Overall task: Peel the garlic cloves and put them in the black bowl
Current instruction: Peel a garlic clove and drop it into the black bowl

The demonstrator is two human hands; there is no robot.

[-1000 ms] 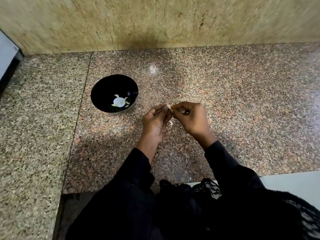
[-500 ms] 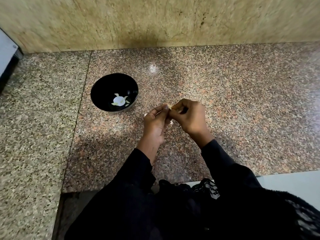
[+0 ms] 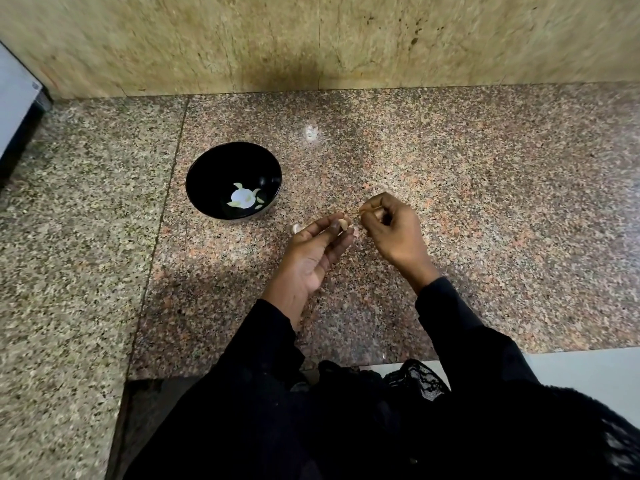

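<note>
Left fingers (image 3: pixel 332 227) pinch a clove (image 3: pixel 343 223). The right hand (image 3: pixel 391 230) is curled, maybe on peel; I cannot tell. The bowl (image 3: pixel 207 174) sits at ten o'clock. Best to pull the skin off gently, holding the clove tight.

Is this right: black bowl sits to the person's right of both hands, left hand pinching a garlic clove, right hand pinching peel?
Not quite. The head view shows the black bowl to the left of both hands, not the right. The rest holds: the left hand pinches a garlic clove at its fingers, and the right hand pinches what looks like a bit of peel.
</note>
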